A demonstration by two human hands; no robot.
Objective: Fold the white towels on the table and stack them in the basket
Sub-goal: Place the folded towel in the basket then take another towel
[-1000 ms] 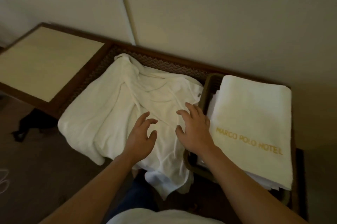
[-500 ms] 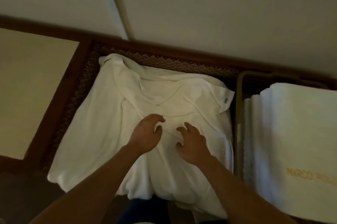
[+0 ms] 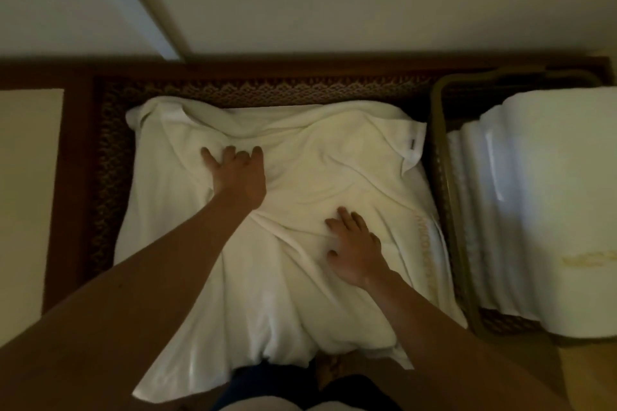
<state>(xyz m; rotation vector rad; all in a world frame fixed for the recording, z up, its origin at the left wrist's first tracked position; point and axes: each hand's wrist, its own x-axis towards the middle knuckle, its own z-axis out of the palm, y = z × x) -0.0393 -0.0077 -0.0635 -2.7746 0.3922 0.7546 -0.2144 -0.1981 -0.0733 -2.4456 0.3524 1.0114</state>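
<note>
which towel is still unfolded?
The crumpled white towel spread on the table under both hands; the white towels in the olive basket are folded flat and stacked.

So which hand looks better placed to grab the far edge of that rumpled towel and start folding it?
Probably the left hand. It lies flat well up the towel, close to the far edge by the wall. The right hand rests lower, nearer the person and the basket.
</note>
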